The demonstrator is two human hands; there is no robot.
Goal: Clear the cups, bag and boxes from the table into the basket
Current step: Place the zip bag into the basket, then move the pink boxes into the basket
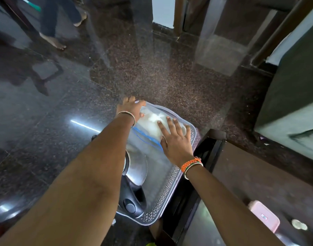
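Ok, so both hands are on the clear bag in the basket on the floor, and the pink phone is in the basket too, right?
Not quite. Both the left hand and the right hand are on the clear bag in the basket on the floor, but the pink phone is not in it: the head view shows it lying on the dark table to the right.

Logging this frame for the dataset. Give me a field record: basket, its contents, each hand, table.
basket: pale perforated plastic basket on the dark floor beside the table
contents: clear bag with white contents at the far end; steel kettle with black handle at the near end
left hand: grip on the bag's far left edge
right hand: fingers spread, flat on top of the bag
table: dark wood, at right; pink phone on it
cups, boxes: none in view
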